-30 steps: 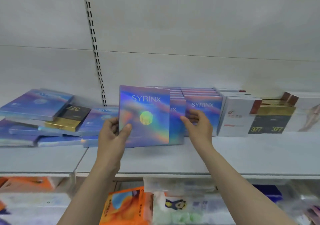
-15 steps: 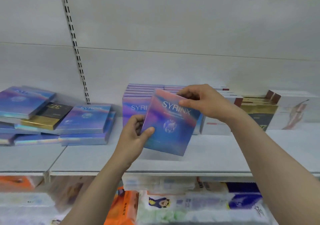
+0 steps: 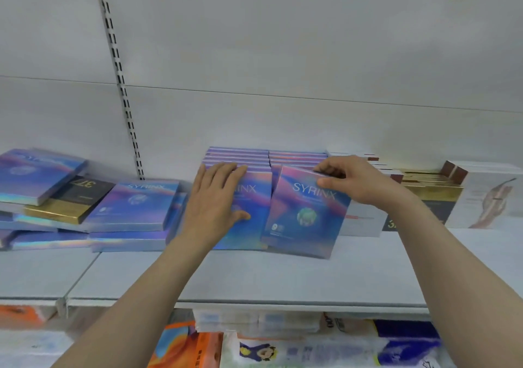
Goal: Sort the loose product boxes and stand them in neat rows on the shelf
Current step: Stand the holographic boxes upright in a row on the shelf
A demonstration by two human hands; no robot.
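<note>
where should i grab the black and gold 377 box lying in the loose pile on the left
Take the black and gold 377 box by its two long side edges, coming from above and the front. It lies flat and skewed on the loose SYRINX boxes, its left part tucked under another holographic box, so slide it out to the right before lifting.

We see the left hand (image 3: 218, 200) covering half the SYRINX lettering; lower-shelf packages (image 3: 283, 348) blur beyond reading.

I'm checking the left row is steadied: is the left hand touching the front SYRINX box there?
Touching: the head view shows the left hand lying flat on the front left-row SYRINX box.
</note>
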